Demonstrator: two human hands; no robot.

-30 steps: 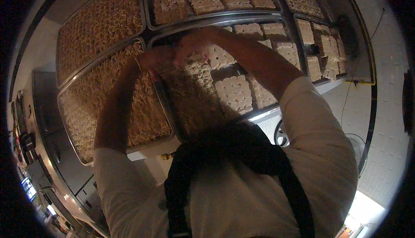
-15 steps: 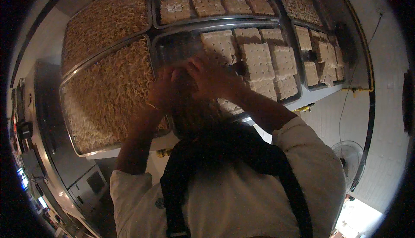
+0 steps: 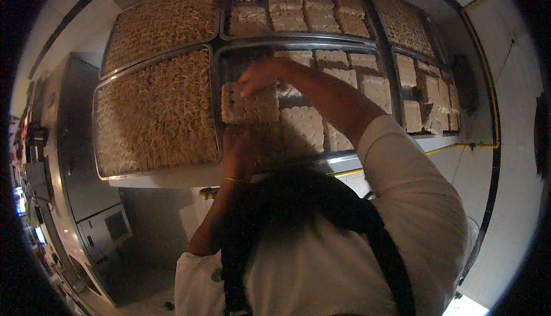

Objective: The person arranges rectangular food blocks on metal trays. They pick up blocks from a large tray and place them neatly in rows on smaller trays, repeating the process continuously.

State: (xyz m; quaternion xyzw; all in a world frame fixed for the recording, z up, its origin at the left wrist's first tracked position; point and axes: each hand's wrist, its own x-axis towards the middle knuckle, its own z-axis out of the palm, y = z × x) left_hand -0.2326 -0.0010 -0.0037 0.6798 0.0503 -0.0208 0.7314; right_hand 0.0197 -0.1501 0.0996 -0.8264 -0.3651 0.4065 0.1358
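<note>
A square block of pale noodle nests hangs over the left end of the middle metal tray. My right hand grips the block's far edge from above. My left hand, with a thin bangle on the wrist, holds the block's near edge from below. More such blocks lie in rows in the same tray, to the right of the held one. My white sleeve and dark apron straps fill the lower part of the view.
A tray packed with loose noodle nests lies to the left, another behind it. Trays of square blocks stand at the back and right. A steel cabinet stands lower left; a white wall is on the right.
Both hands have moved away from my body toward the tray's left end, carrying the block. The right arm is now stretched out over the tray.
</note>
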